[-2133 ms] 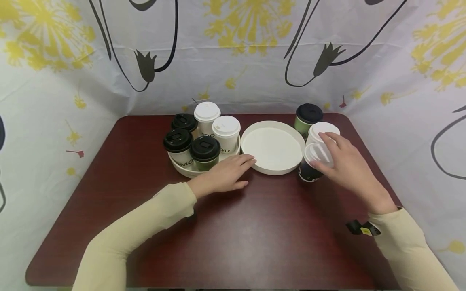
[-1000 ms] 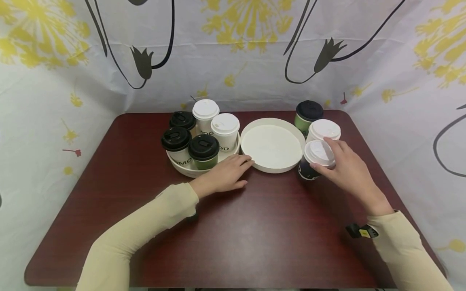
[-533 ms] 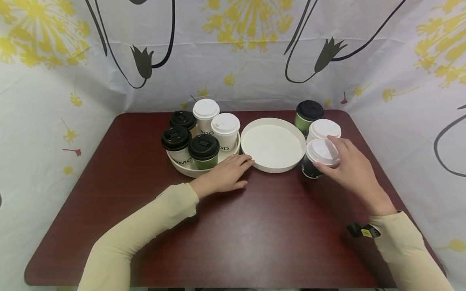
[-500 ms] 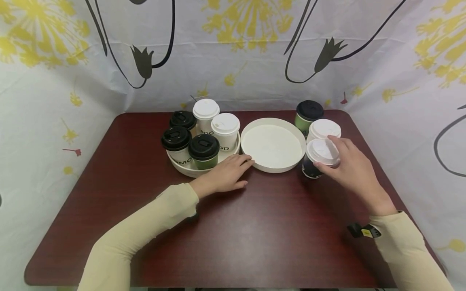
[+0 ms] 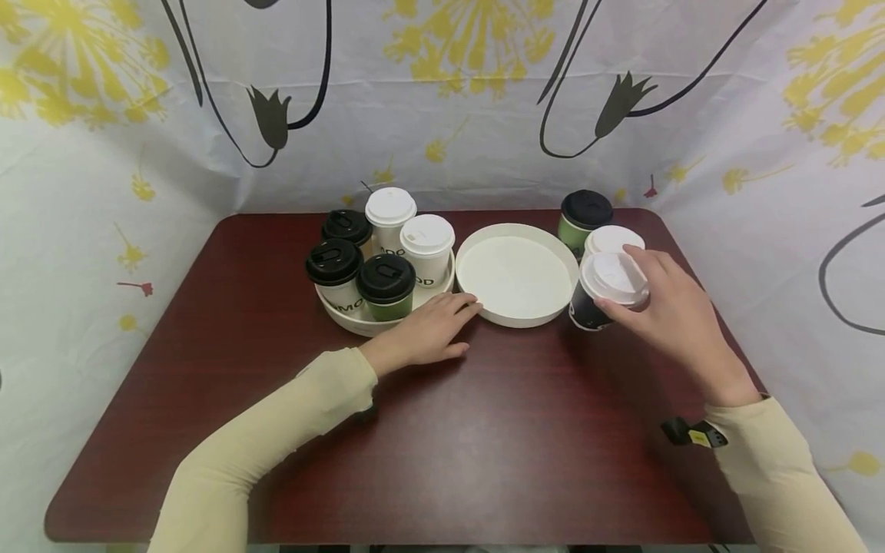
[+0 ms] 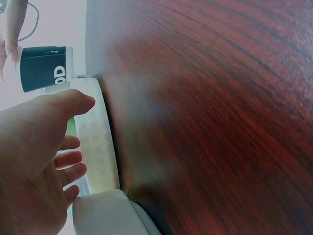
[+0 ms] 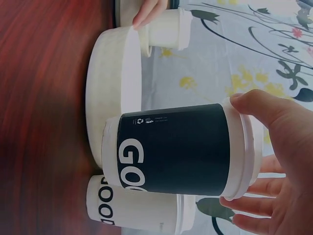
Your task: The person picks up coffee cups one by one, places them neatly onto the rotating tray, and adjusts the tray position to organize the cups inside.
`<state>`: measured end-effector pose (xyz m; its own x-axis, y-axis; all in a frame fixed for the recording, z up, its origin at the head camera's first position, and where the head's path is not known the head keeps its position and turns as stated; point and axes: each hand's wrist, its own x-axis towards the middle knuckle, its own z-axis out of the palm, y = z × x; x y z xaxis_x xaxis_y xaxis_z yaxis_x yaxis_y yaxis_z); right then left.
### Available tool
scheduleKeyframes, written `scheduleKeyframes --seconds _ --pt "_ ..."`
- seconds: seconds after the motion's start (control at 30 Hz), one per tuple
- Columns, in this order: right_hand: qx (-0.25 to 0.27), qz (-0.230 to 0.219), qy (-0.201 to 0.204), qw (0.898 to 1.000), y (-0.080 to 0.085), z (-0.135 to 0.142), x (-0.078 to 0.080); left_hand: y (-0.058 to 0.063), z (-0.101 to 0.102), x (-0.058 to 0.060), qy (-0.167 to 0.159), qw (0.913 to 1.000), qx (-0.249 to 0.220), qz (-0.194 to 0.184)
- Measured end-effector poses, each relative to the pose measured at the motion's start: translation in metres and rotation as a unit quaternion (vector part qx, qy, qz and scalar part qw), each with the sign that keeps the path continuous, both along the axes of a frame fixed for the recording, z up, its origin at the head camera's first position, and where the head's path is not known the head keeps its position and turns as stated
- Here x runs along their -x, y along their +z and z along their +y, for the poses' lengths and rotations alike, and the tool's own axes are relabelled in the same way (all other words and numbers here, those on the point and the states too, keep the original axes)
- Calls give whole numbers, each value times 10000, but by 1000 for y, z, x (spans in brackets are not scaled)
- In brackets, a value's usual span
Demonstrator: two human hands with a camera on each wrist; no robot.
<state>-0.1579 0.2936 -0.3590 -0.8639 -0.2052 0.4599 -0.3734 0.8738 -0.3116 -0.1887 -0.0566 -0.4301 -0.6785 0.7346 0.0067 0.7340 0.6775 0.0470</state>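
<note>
My right hand (image 5: 674, 311) grips a dark paper coffee cup (image 5: 586, 309) by its white lid (image 5: 614, 278), thumb on one side and fingers on the other. In the right wrist view the cup (image 6: 43, 68) stays nearly upright, its base a little above the table. Right beside it is the round cream tray (image 5: 517, 276), with nothing on it. My left hand (image 5: 432, 330) lies with loosely extended fingers where this tray meets a second round tray (image 5: 356, 326); the fingertips are at the rim of the first.
Several lidded cups stand on the left tray, among them a white-lidded cup (image 5: 429, 250) and a green one with a black lid (image 5: 386, 288). Behind the held cup are another white-lidded cup (image 5: 614, 238) and a green cup (image 5: 584, 219). A patterned cloth (image 5: 442, 115) encloses the table (image 5: 449, 445).
My right hand has taken a firmer grip on the dark cup's lid and raised it slightly off the table. My left hand and the trays have stayed put.
</note>
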Motion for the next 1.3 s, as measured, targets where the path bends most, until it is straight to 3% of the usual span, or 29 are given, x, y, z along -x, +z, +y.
scheduleKeyframes --seconds 0.4,0.87,1.3 --pt "108 -87 25 9999 9 -15 7 -1 0 1 -9 10000 4 -1" --pt "153 -414 142 9989 8 -45 24 1 1 -1 7 10000 5 -49" --pt "306 -198 520 9980 0 -62 39 3 0 -2 -5 10000 -18 -77"
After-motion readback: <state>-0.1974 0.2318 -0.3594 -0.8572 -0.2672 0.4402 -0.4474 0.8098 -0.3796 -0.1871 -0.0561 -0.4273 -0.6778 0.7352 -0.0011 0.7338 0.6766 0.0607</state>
